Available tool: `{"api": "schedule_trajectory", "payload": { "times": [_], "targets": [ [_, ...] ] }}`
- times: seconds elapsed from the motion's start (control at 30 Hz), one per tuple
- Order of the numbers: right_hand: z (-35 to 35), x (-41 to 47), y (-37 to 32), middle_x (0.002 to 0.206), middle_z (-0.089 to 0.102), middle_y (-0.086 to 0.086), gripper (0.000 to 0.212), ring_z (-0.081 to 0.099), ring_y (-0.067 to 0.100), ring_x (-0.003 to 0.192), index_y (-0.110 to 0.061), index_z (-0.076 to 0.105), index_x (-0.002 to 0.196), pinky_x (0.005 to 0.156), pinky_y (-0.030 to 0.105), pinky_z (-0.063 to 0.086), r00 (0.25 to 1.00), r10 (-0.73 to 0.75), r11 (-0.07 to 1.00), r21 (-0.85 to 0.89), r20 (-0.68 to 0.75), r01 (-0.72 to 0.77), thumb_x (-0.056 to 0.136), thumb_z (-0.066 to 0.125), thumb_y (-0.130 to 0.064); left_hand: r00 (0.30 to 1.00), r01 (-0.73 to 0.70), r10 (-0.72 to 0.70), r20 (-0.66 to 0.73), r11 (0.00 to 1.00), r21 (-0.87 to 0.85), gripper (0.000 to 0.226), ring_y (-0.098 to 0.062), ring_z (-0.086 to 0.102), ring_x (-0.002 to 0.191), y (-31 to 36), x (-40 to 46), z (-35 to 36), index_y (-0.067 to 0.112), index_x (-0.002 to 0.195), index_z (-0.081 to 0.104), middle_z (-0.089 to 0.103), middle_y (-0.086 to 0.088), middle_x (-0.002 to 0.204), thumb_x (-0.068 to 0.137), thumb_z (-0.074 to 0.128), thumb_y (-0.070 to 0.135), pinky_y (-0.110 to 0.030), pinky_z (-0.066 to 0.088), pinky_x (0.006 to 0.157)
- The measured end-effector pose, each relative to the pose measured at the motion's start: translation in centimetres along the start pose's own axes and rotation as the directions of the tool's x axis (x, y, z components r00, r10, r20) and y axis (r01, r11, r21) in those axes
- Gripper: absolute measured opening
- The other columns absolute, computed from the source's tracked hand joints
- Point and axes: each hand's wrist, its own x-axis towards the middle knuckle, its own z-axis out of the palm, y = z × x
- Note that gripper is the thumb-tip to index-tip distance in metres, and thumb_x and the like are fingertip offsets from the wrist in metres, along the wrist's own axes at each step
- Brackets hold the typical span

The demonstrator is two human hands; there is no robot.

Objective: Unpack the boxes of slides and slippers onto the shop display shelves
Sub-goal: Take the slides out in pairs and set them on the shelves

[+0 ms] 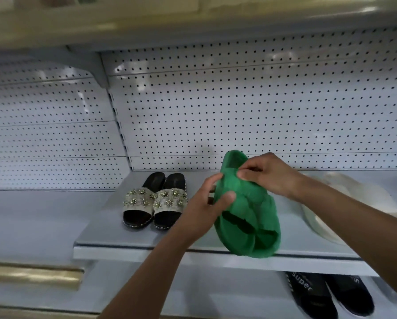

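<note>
White pegboard panels (pixel 239 107) back a pale grey display shelf (pixel 128 246), with another shelf level below it. A green slipper (pixel 248 217) is held above the front part of the shelf, right of centre. It is a bright green, fuzzy-looking open-toe slide with a wide puffy strap across the top; its toe end points toward the camera and hangs past the shelf's front edge, and its heel end rises toward the pegboard. The left hand (pixel 206 203) grips the slipper's left side, thumb lying on the strap and fingers curled underneath. The right hand (pixel 266 173) pinches the upper edge of the strap near the heel opening, fingertips bent together on the fabric. Left of the hands, a pair of black-soled sandals (pixel 155 201) with beaded, flower-studded straps stands side by side on the shelf. A white slipper (pixel 331 217) lies on the shelf to the right, partly behind the right forearm. On the lower shelf sits a pair of black slides (pixel 326 295) with white lettering.
</note>
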Motion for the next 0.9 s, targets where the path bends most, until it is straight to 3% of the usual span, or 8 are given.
{"api": "schedule_trajectory", "payload": {
  "times": [0.1, 0.27, 0.33, 0.43, 0.53, 0.67, 0.77, 0.9],
  "targets": [
    [2.0, 1.8, -1.2, 0.088, 0.073, -0.002, 0.014, 0.068, 0.013, 0.083, -0.015, 0.074, 0.092, 0.078, 0.027, 0.053, 1.000, 0.024, 0.999, -0.049, 0.014, -0.023, 0.091, 0.064, -0.025, 0.997, 0.012, 0.001, -0.079, 0.987, 0.160, 0.039, 0.007, 0.061, 0.098, -1.2, 0.8, -4.4, 0.034, 0.139, 0.045, 0.060, 0.008, 0.120, 0.100, 0.050, 0.037, -0.006, 0.046, 0.078],
    [5.4, 3.7, -1.9, 0.089, 0.073, -0.005, 0.013, 0.067, 0.011, 0.088, -0.018, 0.074, 0.094, 0.081, 0.025, 0.051, 0.998, 0.062, 0.998, -0.035, 0.022, -0.061, 0.090, 0.065, -0.027, 0.996, 0.037, -0.002, -0.094, 0.925, 0.379, 0.045, -0.013, 0.055, 0.118, -4.6, 2.4, -10.2, 0.030, 0.141, 0.047, 0.056, 0.002, 0.134, 0.097, 0.056, 0.038, -0.038, 0.048, 0.101],
    [6.5, 4.3, -1.9, 0.087, 0.072, -0.003, 0.013, 0.065, 0.011, 0.082, -0.019, 0.074, 0.092, 0.077, 0.026, 0.050, 0.997, 0.079, 0.995, -0.059, 0.017, -0.078, 0.090, 0.065, -0.027, 0.996, 0.026, 0.026, -0.087, 0.837, 0.546, 0.048, -0.014, 0.055, 0.118, -6.0, 3.4, -11.8, 0.031, 0.139, 0.049, 0.057, 0.004, 0.132, 0.095, 0.055, 0.048, -0.040, 0.046, 0.102],
    [7.7, 5.1, -2.0, 0.085, 0.071, -0.002, 0.013, 0.063, 0.012, 0.078, -0.022, 0.073, 0.090, 0.074, 0.027, 0.049, 0.995, 0.102, 0.982, -0.159, 0.009, -0.099, 0.090, 0.063, -0.030, 0.997, 0.071, -0.012, -0.081, 0.616, 0.785, 0.055, -0.019, 0.056, 0.119, -7.9, 4.8, -13.6, 0.036, 0.136, 0.050, 0.059, 0.003, 0.134, 0.091, 0.044, 0.067, -0.047, 0.039, 0.108],
    [8.8, 5.6, -2.1, 0.085, 0.068, -0.010, 0.014, 0.063, 0.010, 0.080, -0.025, 0.071, 0.092, 0.076, 0.028, 0.050, 0.992, 0.128, 0.945, -0.308, 0.023, -0.114, 0.092, 0.060, -0.034, 0.995, 0.086, -0.089, -0.052, 0.442, 0.893, 0.054, -0.020, 0.058, 0.114, -8.6, 5.5, -14.2, 0.036, 0.128, 0.058, 0.065, 0.001, 0.123, 0.092, 0.035, 0.070, -0.042, 0.033, 0.108],
    [10.7, 6.2, -2.2, 0.094, 0.068, -0.012, 0.019, 0.061, 0.010, 0.083, -0.028, 0.070, 0.098, 0.076, 0.028, 0.049, 0.984, 0.176, 0.819, -0.557, 0.017, -0.137, 0.092, 0.057, -0.040, 0.987, 0.057, -0.161, 0.022, 0.469, 0.882, 0.051, -0.020, 0.057, 0.107, -8.7, 6.2, -15.2, 0.034, 0.110, 0.062, 0.067, 0.000, 0.104, 0.089, 0.038, 0.074, -0.040, 0.035, 0.100],
    [12.0, 6.4, -2.0, 0.108, 0.067, -0.007, 0.023, 0.061, 0.013, 0.097, -0.024, 0.067, 0.109, 0.086, 0.032, 0.050, 0.980, 0.199, 0.806, -0.573, 0.028, -0.147, 0.092, 0.059, -0.038, 0.987, 0.043, -0.153, 0.049, 0.543, 0.839, 0.037, -0.017, 0.054, 0.104, -9.0, 6.4, -16.0, 0.037, 0.089, 0.060, 0.062, 0.005, 0.088, 0.085, 0.048, 0.072, -0.040, 0.032, 0.100],
    [13.1, 6.8, -1.7, 0.112, 0.066, -0.004, 0.023, 0.060, 0.016, 0.102, -0.024, 0.065, 0.112, 0.087, 0.033, 0.050, 0.979, 0.201, 0.797, -0.583, 0.014, -0.155, 0.091, 0.059, -0.033, 0.986, 0.012, -0.137, 0.090, 0.610, 0.792, 0.032, -0.017, 0.054, 0.104, -9.0, 5.7, -17.5, 0.036, 0.091, 0.067, 0.061, 0.010, 0.080, 0.084, 0.056, 0.066, -0.039, 0.029, 0.100]
  ]
}}
